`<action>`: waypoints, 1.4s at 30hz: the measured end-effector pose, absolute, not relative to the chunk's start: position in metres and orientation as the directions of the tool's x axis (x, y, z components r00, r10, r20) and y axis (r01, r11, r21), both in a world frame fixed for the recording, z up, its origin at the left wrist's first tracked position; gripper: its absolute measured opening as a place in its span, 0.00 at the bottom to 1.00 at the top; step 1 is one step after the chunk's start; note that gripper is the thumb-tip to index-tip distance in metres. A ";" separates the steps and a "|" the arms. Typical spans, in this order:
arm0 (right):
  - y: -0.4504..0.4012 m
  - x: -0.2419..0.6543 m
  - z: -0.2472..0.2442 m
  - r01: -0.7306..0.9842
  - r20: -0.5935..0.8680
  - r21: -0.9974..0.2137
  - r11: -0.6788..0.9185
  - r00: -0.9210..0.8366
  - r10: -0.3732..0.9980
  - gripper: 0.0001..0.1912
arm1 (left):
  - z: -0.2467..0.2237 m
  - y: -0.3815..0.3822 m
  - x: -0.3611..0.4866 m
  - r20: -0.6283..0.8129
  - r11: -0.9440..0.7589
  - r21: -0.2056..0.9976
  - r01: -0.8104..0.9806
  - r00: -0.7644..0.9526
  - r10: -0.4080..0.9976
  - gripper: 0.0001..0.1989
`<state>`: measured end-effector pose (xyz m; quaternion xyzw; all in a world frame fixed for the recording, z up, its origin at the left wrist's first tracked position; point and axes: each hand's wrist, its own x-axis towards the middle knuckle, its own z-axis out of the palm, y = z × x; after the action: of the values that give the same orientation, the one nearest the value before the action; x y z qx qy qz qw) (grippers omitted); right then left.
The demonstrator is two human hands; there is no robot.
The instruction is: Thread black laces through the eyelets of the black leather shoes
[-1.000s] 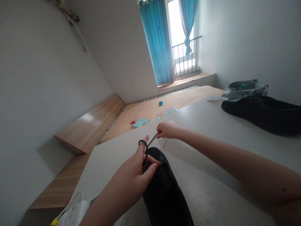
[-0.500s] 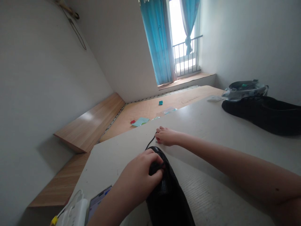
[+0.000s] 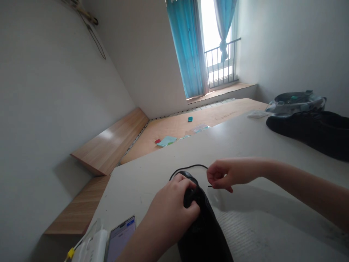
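Note:
A black shoe lies on the white table in front of me, running up from the bottom edge of the view. My left hand is closed over its upper part, thumb and fingers pressing into the black material; what lies beneath the fingers is hidden. To the right, my right hand is pinched around a thin black shoelace. The lace arcs from the shoe's far end to that hand, and a short tip pokes out below the fingers.
Another black shoe rests at the right, before a clear bag and a small plastic packet. A phone and a white power strip lie near-left. Beyond the table is a wooden surface with small packets.
My right hand has moved right and nearer to me, drawing the lace into a longer arc. The left hand stays on the shoe. The whole view has shifted slightly.

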<state>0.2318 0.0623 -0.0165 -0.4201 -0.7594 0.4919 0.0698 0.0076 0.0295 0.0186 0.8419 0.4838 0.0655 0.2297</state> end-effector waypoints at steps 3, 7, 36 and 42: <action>0.060 0.220 -0.024 0.512 -0.304 -0.851 0.116 -0.662 0.685 0.06 | 0.018 0.029 0.009 -0.101 -0.414 0.440 0.797 0.502 0.859 0.07; 0.056 0.204 -0.030 0.457 -0.295 -0.886 0.078 -0.686 0.665 0.05 | 0.016 0.029 0.009 -0.084 -0.408 0.425 0.808 0.484 0.871 0.05; 0.029 0.186 -0.024 0.732 0.030 -0.543 0.411 -0.472 0.881 0.07 | 0.009 0.031 0.009 -0.050 -0.406 0.438 0.802 0.473 0.880 0.03; 0.026 0.185 -0.024 0.750 0.070 -0.483 0.453 -0.482 0.873 0.06 | 0.007 0.031 0.010 -0.027 -0.412 0.445 0.796 0.471 0.882 0.03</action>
<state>0.1846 0.0264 -0.0241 -0.4844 -0.8378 0.1977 0.1561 0.0096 0.0305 0.0074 0.8334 0.5031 0.1060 0.2028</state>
